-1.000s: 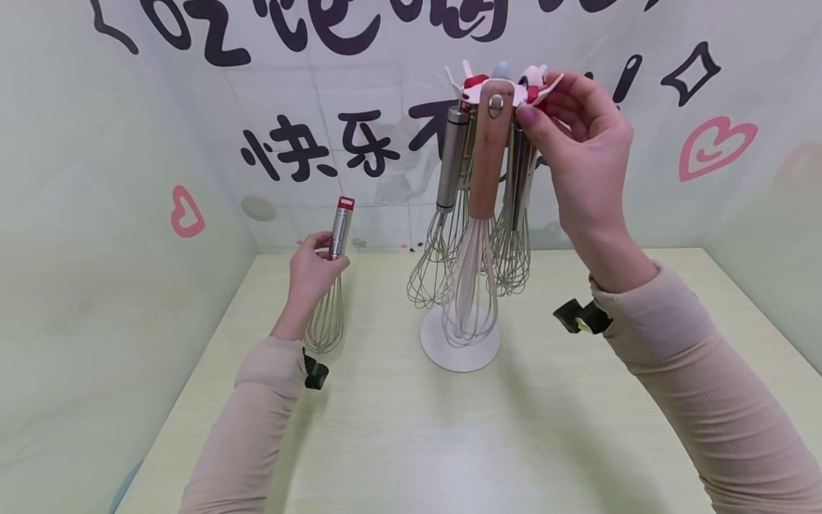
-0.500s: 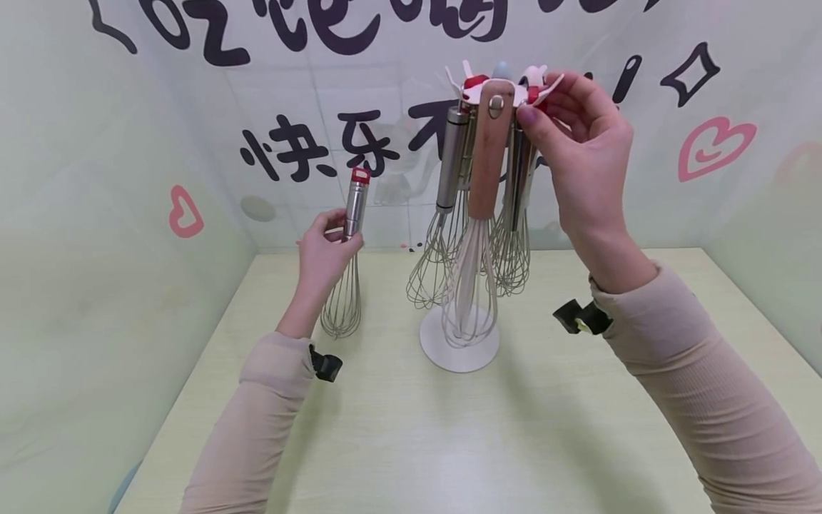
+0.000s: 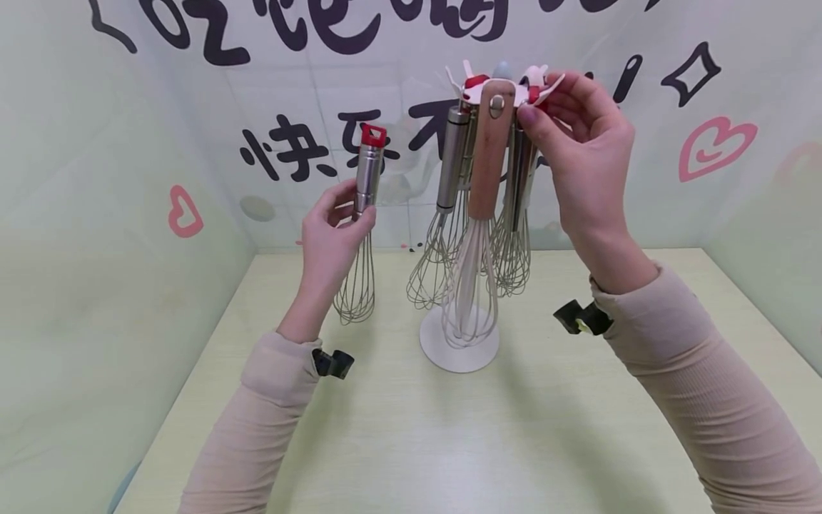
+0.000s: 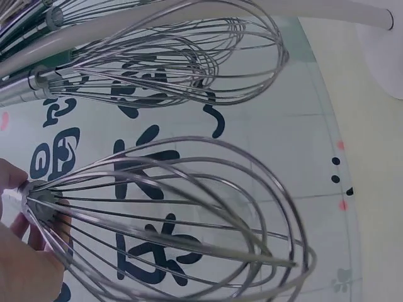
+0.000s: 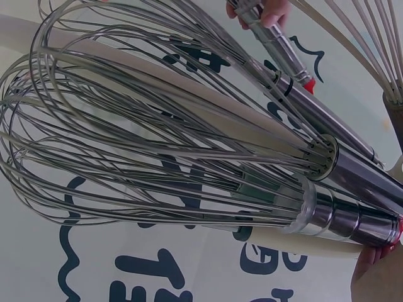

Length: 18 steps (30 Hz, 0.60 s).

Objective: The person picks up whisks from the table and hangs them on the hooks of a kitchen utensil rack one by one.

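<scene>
My left hand grips a whisk with a steel handle and red hanging loop at the lower end of its handle. The whisk stands nearly upright, wires down, left of a white whisk rack. Its wire balloon fills the lower part of the left wrist view, below the metal collar. My right hand pinches a white hook on the rack's right, beside a red whisk end. Several whisks hang around the rack, including a wooden-handled whisk in front and a steel-handled whisk left of it.
The rack's round base stands on a pale wooden table. A light wall sheet with dark lettering hangs close behind, and panels rise on both sides. The hanging wire balloons crowd around the rack's pole.
My left hand has raised the whisk and carried it right, toward the rack. The right hand stays at the hook, and the hanging whisks keep their places.
</scene>
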Each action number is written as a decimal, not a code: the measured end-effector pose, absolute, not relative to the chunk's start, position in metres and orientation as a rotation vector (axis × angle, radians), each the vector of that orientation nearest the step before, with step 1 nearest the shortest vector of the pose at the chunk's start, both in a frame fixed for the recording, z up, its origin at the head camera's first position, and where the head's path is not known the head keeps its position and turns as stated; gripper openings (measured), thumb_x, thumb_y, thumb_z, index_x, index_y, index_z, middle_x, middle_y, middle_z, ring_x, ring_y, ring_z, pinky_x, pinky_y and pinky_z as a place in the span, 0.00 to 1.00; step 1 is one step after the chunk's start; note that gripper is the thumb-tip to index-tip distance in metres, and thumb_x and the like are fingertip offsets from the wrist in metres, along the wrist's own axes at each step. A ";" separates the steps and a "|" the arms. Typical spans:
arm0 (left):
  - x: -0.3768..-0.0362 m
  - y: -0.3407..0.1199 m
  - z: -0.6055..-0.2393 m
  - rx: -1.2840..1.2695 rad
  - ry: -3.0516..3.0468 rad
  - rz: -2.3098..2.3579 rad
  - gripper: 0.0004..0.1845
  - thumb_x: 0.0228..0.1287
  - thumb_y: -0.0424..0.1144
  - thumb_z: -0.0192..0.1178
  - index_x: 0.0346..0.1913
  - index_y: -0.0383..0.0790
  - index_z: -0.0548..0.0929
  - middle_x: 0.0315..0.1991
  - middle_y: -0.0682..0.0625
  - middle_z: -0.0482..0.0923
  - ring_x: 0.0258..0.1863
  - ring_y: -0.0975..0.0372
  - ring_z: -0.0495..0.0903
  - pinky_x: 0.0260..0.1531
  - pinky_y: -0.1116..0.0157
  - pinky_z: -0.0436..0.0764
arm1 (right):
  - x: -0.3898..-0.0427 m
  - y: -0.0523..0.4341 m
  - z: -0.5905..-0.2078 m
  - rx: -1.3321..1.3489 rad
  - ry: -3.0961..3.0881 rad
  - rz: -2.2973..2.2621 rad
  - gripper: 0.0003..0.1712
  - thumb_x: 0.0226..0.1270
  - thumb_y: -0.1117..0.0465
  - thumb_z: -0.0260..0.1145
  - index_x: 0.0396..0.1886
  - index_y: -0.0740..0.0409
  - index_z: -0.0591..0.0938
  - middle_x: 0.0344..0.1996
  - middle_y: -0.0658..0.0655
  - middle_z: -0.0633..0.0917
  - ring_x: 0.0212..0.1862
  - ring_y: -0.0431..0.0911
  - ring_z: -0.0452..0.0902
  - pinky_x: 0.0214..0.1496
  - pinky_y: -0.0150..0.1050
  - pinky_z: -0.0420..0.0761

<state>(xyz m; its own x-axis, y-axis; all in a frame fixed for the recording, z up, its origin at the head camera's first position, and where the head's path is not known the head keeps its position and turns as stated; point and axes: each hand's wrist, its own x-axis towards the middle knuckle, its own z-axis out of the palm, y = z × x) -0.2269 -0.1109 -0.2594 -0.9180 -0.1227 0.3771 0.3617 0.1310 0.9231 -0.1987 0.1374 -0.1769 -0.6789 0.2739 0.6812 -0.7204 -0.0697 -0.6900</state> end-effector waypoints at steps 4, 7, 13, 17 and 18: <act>-0.220 -0.106 -0.252 -0.266 -2.032 -1.843 0.25 0.59 0.31 0.62 0.61 0.41 0.75 0.53 0.46 0.76 0.47 0.62 0.77 0.50 0.73 0.83 | -0.199 0.137 -0.176 0.490 -1.506 1.840 0.13 0.57 0.72 0.68 0.40 0.55 0.81 0.37 0.52 0.82 0.44 0.46 0.78 0.49 0.27 0.83; -0.216 -0.104 -0.248 -0.292 -2.017 -1.839 0.24 0.59 0.31 0.62 0.60 0.41 0.75 0.52 0.46 0.77 0.46 0.63 0.78 0.50 0.72 0.83 | -0.198 0.137 -0.176 0.486 -1.506 1.850 0.13 0.57 0.72 0.68 0.40 0.55 0.80 0.37 0.52 0.82 0.44 0.46 0.78 0.49 0.27 0.83; -0.210 -0.099 -0.242 -0.329 -1.985 -1.845 0.24 0.59 0.30 0.62 0.60 0.40 0.75 0.52 0.47 0.78 0.45 0.63 0.79 0.49 0.72 0.84 | -0.198 0.137 -0.176 0.477 -1.506 1.852 0.13 0.57 0.72 0.68 0.40 0.55 0.80 0.37 0.53 0.82 0.44 0.46 0.78 0.49 0.27 0.83; -0.207 -0.097 -0.239 -0.361 -1.966 -1.844 0.24 0.59 0.30 0.62 0.59 0.39 0.75 0.50 0.48 0.78 0.45 0.64 0.79 0.48 0.72 0.84 | -0.198 0.137 -0.176 0.478 -1.507 1.845 0.13 0.57 0.72 0.68 0.40 0.55 0.81 0.37 0.52 0.82 0.44 0.46 0.78 0.49 0.27 0.83; -0.206 -0.096 -0.238 -0.372 -1.957 -1.845 0.24 0.58 0.29 0.63 0.59 0.39 0.76 0.50 0.49 0.78 0.44 0.64 0.79 0.48 0.72 0.84 | -0.198 0.137 -0.176 0.479 -1.506 1.846 0.13 0.57 0.72 0.68 0.40 0.55 0.81 0.37 0.52 0.82 0.44 0.46 0.78 0.48 0.27 0.83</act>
<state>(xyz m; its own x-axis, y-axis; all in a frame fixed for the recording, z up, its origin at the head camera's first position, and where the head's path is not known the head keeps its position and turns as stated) -0.2057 -0.0962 -0.2384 -0.8747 -0.0926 0.4758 0.4695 0.0819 0.8791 -0.1983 0.1372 -0.1759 -0.6887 0.2819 0.6680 -0.7110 -0.0822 -0.6984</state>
